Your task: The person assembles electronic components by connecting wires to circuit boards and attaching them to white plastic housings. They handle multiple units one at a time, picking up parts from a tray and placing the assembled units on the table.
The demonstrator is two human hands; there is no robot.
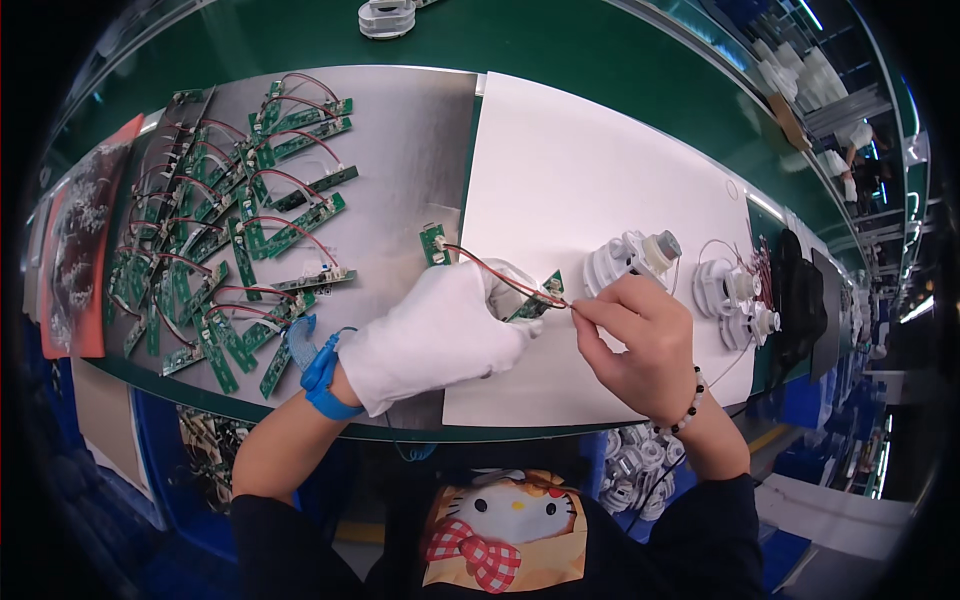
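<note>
My left hand (440,325), in a white glove with a blue wrist strap, is closed around a pair of small green circuit boards. One board (434,245) sticks out past the far side of the glove; the other board (545,292) shows by the fingertips. Red and dark wires (490,266) arch between the two. My bare right hand (640,335) pinches a thin wire at the second board's right end, thumb and forefinger together. The very tip of that wire is hidden by the fingers. Both hands are above a white sheet (560,170).
Many wired green boards (240,210) lie piled on a metal plate at left, beside an orange tray (80,270) with clear bags. White round housings (630,258) stand right of the sheet, near a bundle of wires (762,270). A bin of white parts (640,465) sits below the table edge.
</note>
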